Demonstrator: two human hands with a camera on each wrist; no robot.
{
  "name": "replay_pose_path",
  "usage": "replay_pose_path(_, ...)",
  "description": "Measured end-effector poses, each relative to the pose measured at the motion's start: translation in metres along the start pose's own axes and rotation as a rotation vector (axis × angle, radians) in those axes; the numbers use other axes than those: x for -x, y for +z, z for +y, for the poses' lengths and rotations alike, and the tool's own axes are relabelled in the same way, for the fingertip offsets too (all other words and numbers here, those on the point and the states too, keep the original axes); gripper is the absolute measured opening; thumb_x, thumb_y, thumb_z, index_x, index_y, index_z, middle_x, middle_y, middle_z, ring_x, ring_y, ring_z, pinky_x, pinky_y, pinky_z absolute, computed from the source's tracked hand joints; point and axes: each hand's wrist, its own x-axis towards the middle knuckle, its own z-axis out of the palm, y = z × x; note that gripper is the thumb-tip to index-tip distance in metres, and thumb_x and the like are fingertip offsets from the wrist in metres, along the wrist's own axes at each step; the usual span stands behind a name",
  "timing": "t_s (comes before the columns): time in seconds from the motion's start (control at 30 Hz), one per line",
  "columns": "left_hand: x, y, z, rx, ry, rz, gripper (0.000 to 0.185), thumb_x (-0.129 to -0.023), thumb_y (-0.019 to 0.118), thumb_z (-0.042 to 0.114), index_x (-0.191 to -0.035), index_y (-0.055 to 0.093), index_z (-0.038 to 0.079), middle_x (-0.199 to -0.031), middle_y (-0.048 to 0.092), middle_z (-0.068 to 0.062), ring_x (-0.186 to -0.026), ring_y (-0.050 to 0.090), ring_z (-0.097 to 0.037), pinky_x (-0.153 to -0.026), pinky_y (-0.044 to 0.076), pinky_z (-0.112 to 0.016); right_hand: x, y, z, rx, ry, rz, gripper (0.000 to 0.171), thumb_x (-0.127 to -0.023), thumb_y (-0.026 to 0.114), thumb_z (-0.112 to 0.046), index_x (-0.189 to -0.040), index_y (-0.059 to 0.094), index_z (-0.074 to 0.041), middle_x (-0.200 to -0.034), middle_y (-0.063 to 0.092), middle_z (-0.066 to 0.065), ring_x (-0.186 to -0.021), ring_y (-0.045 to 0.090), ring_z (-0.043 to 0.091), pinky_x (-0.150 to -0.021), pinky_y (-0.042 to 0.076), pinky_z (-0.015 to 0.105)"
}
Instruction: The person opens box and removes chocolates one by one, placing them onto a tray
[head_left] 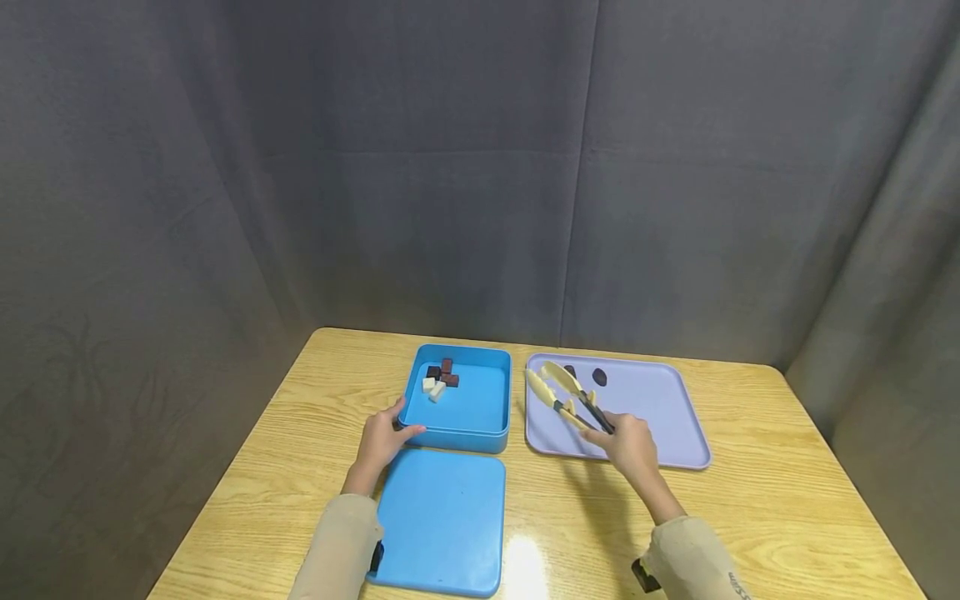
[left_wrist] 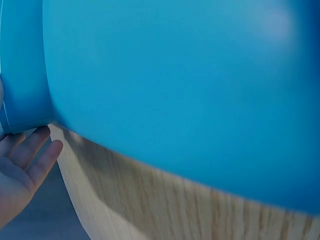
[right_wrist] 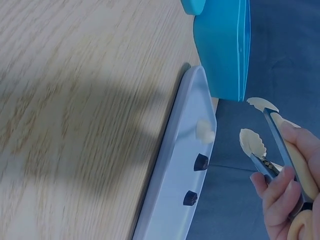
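Observation:
My left hand (head_left: 378,437) grips the front left corner of a blue box (head_left: 457,441), thumb at its front rim and fingers along its side. Inside the box lie several brown pieces (head_left: 447,366) that look like chocolates, and two white pieces (head_left: 437,392), grouped toward the back left. My right hand (head_left: 632,446) holds tongs (head_left: 542,388) with cream scalloped heads, spread apart over the left part of a lilac tray (head_left: 645,417). Nothing sits between the heads. On the tray are two dark pieces (right_wrist: 201,162) and a white piece (right_wrist: 205,131), which the tongs hide in the head view.
A flat blue lid (head_left: 442,521) lies on the wooden table (head_left: 262,483) directly in front of the box. The tray stands to the right of the box, a narrow gap between them. Grey curtains (head_left: 450,167) hang behind the table and at both sides.

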Motion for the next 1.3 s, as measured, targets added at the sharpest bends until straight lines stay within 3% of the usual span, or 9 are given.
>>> replay_pose_path(0.13,0.0,0.001,-0.002,-0.002,-0.003,0.001,0.068,-0.076,0.072,0.021,-0.129,0.041,-0.006,-0.127,0.042,-0.023,-0.117,0.041,-0.035,-0.089,0.04,-0.046,0.001,0.001,-0.005,-0.001,-0.01,0.005,0.051,-0.073,0.072,-0.029,-0.11,0.062,0.004,-0.094,0.062,0.025,-0.061,0.048,0.022,-0.044,0.036,0.031)
replay_pose_path(0.33,0.001,0.002,-0.003,-0.007,-0.004,0.004,0.068,-0.075,0.072,0.022,-0.129,0.041,-0.006,-0.127,0.043,-0.023,-0.116,0.041,-0.036,-0.088,0.041,-0.045,0.005,0.003,-0.012,-0.04,-0.062,0.042,0.054,-0.07,0.073,-0.036,-0.106,0.064,0.003,-0.078,0.063,0.019,-0.054,0.045,0.02,-0.041,0.034,0.03)
replay_pose_path(0.43,0.0,0.003,-0.003,-0.006,-0.002,0.003,0.068,-0.076,0.072,0.021,-0.129,0.04,-0.006,-0.127,0.043,-0.023,-0.116,0.041,-0.036,-0.088,0.041,-0.045,0.006,0.004,-0.015,-0.048,-0.094,0.053,0.058,-0.07,0.073,-0.041,-0.105,0.064,0.004,-0.08,0.063,0.022,-0.054,0.045,0.021,-0.041,0.034,0.031)
replay_pose_path(0.7,0.001,0.002,-0.002,0.008,-0.003,0.001,0.068,-0.076,0.072,0.02,-0.129,0.04,-0.006,-0.127,0.043,-0.023,-0.117,0.04,-0.035,-0.089,0.04,-0.045,0.002,0.009,-0.024,-0.025,-0.071,-0.008,0.051,-0.072,0.074,-0.029,-0.109,0.062,0.005,-0.092,0.063,0.023,-0.059,0.048,0.021,-0.046,0.038,0.031)
replay_pose_path(1.1,0.001,0.001,-0.001,0.011,-0.015,-0.002,0.069,-0.075,0.072,0.021,-0.13,0.04,-0.006,-0.129,0.041,-0.022,-0.118,0.04,-0.033,-0.088,0.042,-0.043,-0.002,0.018,-0.033,-0.006,-0.149,-0.002,0.047,-0.069,0.075,-0.027,-0.104,0.065,0.003,-0.082,0.065,0.016,-0.059,0.051,0.021,-0.049,0.042,0.034)
replay_pose_path(1.3,0.0,0.001,-0.001,0.005,-0.006,0.007,0.068,-0.075,0.072,0.021,-0.129,0.04,-0.007,-0.128,0.042,-0.022,-0.117,0.043,-0.031,-0.071,0.042,-0.032,-0.004,0.022,-0.041,-0.019,-0.163,-0.021,0.045,-0.07,0.075,-0.027,-0.103,0.066,0.002,-0.072,0.063,0.008,-0.056,0.047,0.018,-0.045,0.037,0.029)
